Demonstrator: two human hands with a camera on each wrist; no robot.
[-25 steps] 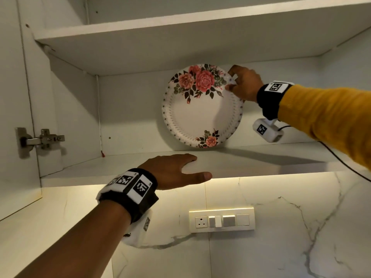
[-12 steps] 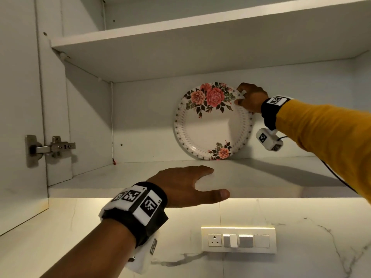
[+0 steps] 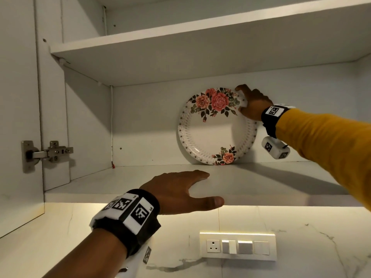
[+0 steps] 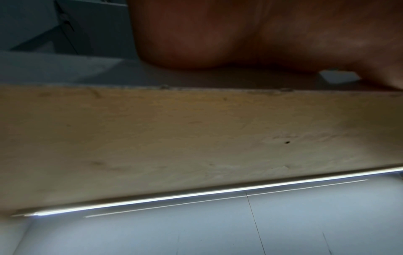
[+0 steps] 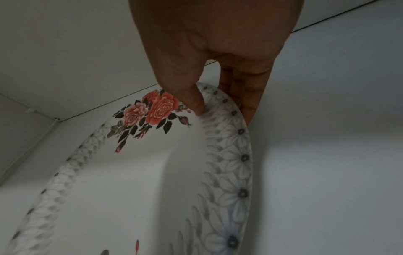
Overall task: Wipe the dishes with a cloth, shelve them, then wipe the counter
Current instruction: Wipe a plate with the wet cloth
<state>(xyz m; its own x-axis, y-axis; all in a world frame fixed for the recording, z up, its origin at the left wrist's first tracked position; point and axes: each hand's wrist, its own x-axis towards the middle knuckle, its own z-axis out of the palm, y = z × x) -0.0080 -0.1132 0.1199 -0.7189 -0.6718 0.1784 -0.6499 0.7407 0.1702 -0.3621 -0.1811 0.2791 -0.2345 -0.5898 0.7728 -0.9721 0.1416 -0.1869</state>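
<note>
A white plate with pink roses (image 3: pixel 214 133) (image 5: pixel 135 181) stands on edge on the lower cupboard shelf (image 3: pixel 261 177), leaning against the back wall. My right hand (image 3: pixel 251 106) (image 5: pixel 218 96) pinches its upper right rim, thumb on the front face and fingers behind the rim. My left hand (image 3: pixel 180 189) lies flat on the shelf's front edge with fingers straight and thumb spread along the edge. The left wrist view shows only the palm (image 4: pixel 250 34) above the shelf's underside. No cloth is in view.
An upper shelf (image 3: pixel 200 37) hangs above the plate. The open cupboard door with its metal hinge (image 3: pixel 46 153) is at the left. Below the lit shelf edge, a switch panel with a socket (image 3: pixel 237 246) sits on the marble wall.
The head view has shifted, so the cupboard sits lower and further right in frame. The right hand still pinches the plate's rim and the left hand stays flat on the shelf edge.
</note>
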